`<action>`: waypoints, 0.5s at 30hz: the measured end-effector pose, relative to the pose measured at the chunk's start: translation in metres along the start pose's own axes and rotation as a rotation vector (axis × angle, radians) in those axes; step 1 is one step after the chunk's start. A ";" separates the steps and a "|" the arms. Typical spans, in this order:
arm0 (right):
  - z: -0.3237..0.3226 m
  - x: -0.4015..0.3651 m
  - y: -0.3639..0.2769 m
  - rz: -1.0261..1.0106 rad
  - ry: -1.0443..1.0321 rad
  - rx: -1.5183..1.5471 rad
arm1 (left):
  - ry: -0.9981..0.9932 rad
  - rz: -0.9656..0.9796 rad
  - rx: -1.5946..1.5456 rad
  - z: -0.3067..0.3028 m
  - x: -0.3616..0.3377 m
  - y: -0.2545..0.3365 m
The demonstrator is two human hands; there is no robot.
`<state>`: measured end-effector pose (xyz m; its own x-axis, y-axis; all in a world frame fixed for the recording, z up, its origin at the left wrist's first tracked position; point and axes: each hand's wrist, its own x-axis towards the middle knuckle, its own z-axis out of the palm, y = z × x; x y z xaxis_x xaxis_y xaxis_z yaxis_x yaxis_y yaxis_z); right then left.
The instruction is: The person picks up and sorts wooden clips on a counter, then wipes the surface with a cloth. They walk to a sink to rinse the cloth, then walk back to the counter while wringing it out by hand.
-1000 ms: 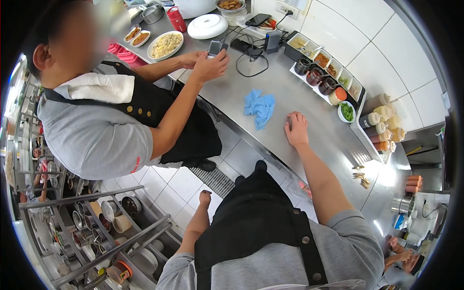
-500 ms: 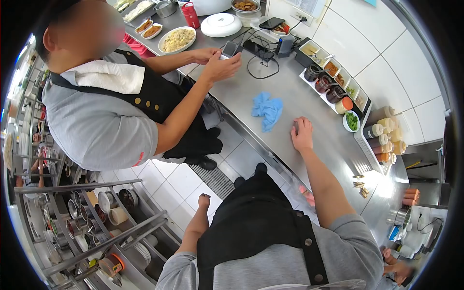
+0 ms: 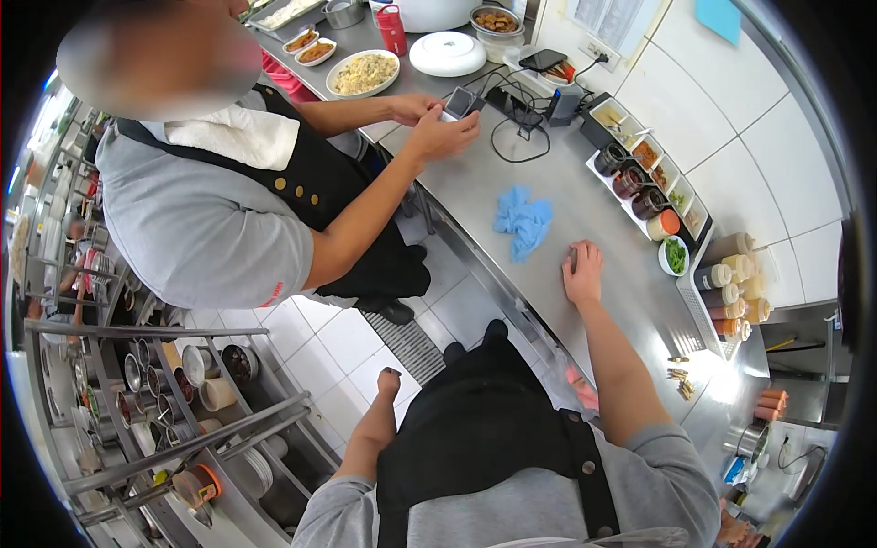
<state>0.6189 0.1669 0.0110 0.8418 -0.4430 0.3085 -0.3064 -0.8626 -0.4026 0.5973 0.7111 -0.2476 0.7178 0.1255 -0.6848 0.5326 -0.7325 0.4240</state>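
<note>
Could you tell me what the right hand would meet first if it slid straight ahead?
Probably the black cable loop; the right hand lies flat on the steel counter, and the blue gloves sit just left of that line.

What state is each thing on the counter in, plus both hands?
right hand: open, palm down on the steel counter.
left hand: curled shut, hanging by the side, nothing held.
blue gloves: crumpled, lying unworn on the counter.
small device: held in a co-worker's hands.
rice plate: full, uncovered.
red bottle: upright, capped.
herb bowl: filled, uncovered.
</note>
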 end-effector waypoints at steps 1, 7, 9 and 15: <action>0.000 0.001 0.000 0.005 -0.003 -0.003 | -0.001 0.001 0.003 -0.001 0.000 -0.001; -0.001 0.000 -0.002 0.041 -0.032 -0.035 | 0.000 0.014 -0.004 -0.001 -0.003 -0.003; -0.001 0.000 -0.002 0.038 -0.033 -0.035 | 0.007 0.046 -0.001 0.000 -0.006 -0.002; 0.000 0.000 -0.002 0.037 -0.034 -0.053 | 0.022 0.084 -0.022 0.002 -0.006 0.007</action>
<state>0.6198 0.1686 0.0116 0.8435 -0.4675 0.2645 -0.3604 -0.8578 -0.3665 0.5955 0.7039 -0.2422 0.7699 0.0788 -0.6332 0.4796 -0.7261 0.4927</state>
